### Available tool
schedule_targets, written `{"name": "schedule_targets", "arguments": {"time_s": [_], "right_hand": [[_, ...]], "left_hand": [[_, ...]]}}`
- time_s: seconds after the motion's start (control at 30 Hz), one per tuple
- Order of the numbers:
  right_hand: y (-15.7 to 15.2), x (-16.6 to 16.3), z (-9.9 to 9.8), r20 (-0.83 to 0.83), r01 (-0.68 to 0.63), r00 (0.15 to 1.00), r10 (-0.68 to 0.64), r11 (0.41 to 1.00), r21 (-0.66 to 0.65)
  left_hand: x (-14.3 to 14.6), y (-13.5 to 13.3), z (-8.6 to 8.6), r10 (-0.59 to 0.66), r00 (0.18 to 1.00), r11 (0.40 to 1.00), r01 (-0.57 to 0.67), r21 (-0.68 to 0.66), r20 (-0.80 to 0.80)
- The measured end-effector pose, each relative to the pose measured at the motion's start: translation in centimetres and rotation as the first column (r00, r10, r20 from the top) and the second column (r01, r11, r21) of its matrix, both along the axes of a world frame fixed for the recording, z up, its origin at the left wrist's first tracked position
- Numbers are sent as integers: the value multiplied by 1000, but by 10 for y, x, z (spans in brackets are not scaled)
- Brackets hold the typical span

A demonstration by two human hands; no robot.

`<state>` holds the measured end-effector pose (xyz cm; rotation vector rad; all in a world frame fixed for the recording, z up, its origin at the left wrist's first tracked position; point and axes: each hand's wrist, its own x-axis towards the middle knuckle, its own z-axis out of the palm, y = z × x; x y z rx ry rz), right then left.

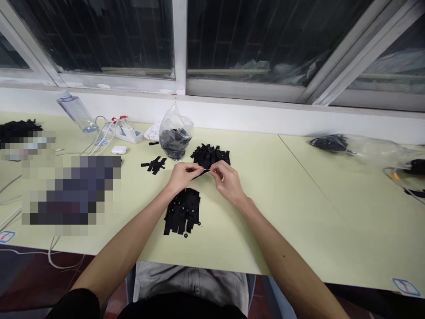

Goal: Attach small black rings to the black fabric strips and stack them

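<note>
Between my two hands, above the table, is a short black strip point(200, 174). My left hand point(182, 176) pinches it from the left with thumb and forefinger. Fingers of my right hand point(227, 178) close on its other end, close to the left fingertips. Just behind the hands lies a heap of black strips point(210, 155). Nearer to me, under my left wrist, a flatter pile of black strips point(182, 210) is spread, with small pale marks on it. A small black ring point(186, 235) lies at its front edge. A few loose strips point(154, 165) rest to the left.
A clear plastic bag point(175, 133) with black pieces stands behind the piles. Leftward are a white earbud case point(119, 149), a power strip point(128, 133) with cables, a tilted clear bottle point(79, 113) and a blurred-out dark object point(76, 190). Another plastic bag point(368, 148) lies far right.
</note>
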<state>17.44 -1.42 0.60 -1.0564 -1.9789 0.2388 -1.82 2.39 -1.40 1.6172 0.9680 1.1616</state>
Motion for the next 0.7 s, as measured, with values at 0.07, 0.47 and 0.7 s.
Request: {"name": "schedule_targets", "arguments": {"time_s": [0.07, 0.47, 0.7], "right_hand": [[2, 2, 0, -41, 39, 998, -39, 999, -4], [11, 5, -17, 138, -14, 990, 44, 977, -212], [14, 6, -19, 184, -13, 981, 66, 960, -278]], "left_hand": [[-5, 0, 2, -26, 998, 1000, 27, 15, -62], [-10, -5, 6, -134, 857, 956, 245, 165, -497], [-11, -9, 10, 14, 727, 897, 295, 329, -687]]}}
